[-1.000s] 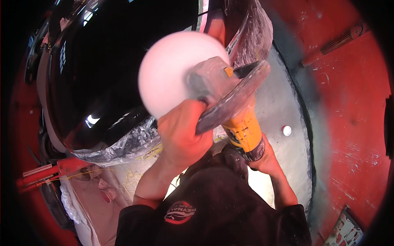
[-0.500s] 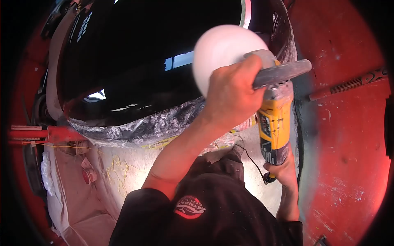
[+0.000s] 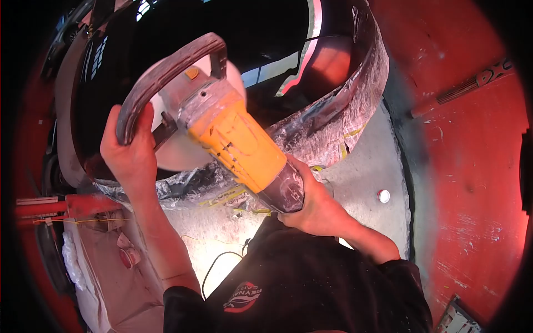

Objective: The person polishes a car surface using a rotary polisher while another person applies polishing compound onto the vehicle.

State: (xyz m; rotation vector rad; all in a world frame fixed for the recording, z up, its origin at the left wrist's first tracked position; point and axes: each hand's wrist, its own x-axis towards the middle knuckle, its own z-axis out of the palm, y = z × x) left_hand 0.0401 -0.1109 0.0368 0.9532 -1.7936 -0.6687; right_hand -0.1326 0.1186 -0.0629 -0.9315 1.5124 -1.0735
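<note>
Together, two hands hold a yellow polisher (image 3: 239, 141).
The left hand (image 3: 130, 147) grips its curved handle (image 3: 166, 66); the right hand (image 3: 313, 205) grasps its dark rear end.

And there's the left hand (image 3: 130, 152), up high and out ahead of the body, bare, fingers curled into a closed grip! The left forearm (image 3: 164, 238) rises steeply behind it, leaning outward, the left wrist (image 3: 140, 191) pretty much in line. Over on the other side, the right hand (image 3: 311, 202) sits lower and nearer the chest, closed too, part of the fingers tucked out of sight. The right forearm (image 3: 361, 234) cuts in across the front at a shallow slant, elbow out wide. Hands well apart, left one leading, both arms bare up to the dark left sleeve (image 3: 183, 308) and right sleeve (image 3: 405, 286)!
</note>
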